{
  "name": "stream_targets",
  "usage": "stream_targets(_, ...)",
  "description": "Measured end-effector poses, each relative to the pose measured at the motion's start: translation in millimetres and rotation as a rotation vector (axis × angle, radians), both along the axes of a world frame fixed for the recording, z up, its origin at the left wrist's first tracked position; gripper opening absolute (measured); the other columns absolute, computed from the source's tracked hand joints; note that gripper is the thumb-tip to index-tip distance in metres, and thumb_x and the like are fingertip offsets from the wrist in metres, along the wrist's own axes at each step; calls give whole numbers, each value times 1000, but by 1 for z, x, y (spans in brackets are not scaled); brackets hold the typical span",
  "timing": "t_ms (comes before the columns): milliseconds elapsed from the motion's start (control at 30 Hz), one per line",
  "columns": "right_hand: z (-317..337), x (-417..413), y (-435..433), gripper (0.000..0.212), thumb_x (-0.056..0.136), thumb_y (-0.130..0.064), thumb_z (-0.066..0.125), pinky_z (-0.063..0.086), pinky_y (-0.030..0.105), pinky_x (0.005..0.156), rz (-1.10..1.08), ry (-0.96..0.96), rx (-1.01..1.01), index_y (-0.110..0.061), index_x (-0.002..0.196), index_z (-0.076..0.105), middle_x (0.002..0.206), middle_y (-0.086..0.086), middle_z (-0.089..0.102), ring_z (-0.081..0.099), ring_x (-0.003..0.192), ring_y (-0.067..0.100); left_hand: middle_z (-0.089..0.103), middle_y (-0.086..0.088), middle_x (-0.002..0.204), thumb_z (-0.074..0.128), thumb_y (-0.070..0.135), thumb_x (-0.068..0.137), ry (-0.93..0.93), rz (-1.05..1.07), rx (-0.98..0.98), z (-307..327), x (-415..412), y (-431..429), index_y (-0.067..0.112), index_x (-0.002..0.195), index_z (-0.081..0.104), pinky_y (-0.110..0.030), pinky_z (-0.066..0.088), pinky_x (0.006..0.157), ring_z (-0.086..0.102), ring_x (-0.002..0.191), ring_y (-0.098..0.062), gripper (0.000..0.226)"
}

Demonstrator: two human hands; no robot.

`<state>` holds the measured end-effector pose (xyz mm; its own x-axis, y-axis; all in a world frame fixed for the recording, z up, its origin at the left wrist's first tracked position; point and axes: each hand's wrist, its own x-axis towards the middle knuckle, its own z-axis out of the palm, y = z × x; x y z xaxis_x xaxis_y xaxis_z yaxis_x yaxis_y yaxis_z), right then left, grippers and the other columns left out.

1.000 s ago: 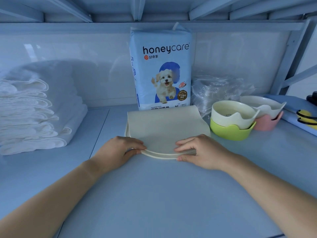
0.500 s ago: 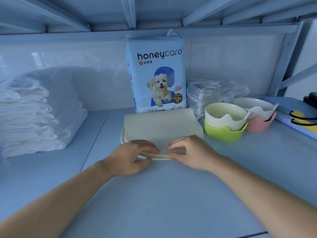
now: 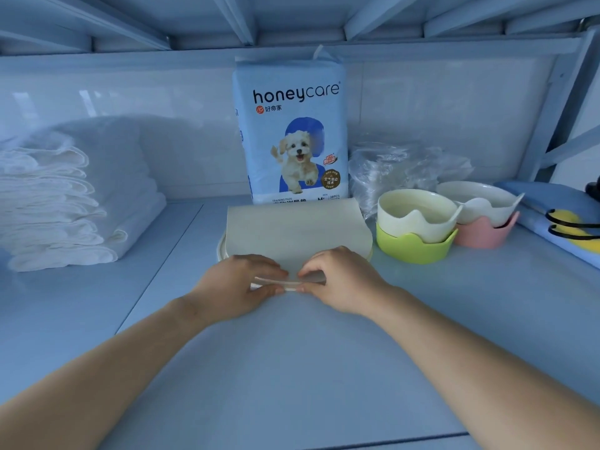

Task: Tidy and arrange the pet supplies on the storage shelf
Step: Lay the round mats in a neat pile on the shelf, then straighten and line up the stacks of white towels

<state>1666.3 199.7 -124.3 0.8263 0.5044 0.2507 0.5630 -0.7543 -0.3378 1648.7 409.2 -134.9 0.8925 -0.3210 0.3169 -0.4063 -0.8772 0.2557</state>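
A folded cream mat lies flat on the blue shelf, in front of an upright honeycare training-pad pack. My left hand and my right hand meet at the mat's near edge. Each pinches that edge, fingers on top and thumb under it, fingertips almost touching. Right of the mat stand a cream bowl in a green holder and a white bowl in a pink holder.
A stack of folded white pads fills the left of the shelf. Crumpled clear plastic sits behind the bowls. A blue item with yellow and black parts lies at the far right. The upper shelf's beams hang close overhead.
My hands slid toward each other along the mat's near edge, from spread apart to almost touching. The mat stays flat in the same place.
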Motion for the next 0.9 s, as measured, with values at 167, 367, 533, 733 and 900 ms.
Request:
stream_targets(167,7,-2,2,32,81,-45,65,47,29,88,29,-34,107,-27,107,68,112,-9,66,57,106,13,60,27,109,56,47,86,-53,72,-84,14,-20,10,41,104,64,-21,46,73,58,82,7,21)
stream_targets(367,25,-11,35,28,84,-37,65,46,28,87,169,-54,170,-28,110,66,108,-15,67,58,99,6,64,25,104,53,44,88,-124,136,-75,26,-45,44,38,101,68,-3,34,63,48,73,23,21)
stream_targets(533,31,-19,79,26,84,-37,65,46,27,85,270,-47,174,-29,109,66,105,-17,67,57,98,5,62,27,105,53,44,88,-96,240,-72,27,-65,83,40,102,66,-3,36,68,51,78,20,20)
stream_targets(733,30,-30,145,25,85,-38,63,42,22,85,365,-24,142,-31,108,67,108,-14,67,56,100,6,63,25,107,54,42,89,-110,336,-62,29,-97,142,40,104,66,0,35,69,43,71,30,19)
stream_targets(900,31,-46,214,22,84,-40,64,43,25,85,434,-1,131,-33,104,68,105,-13,67,56,99,5,61,28,110,53,44,88,-90,420,-27,36,-127,201,44,106,64,-17,42,72,51,63,16,21)
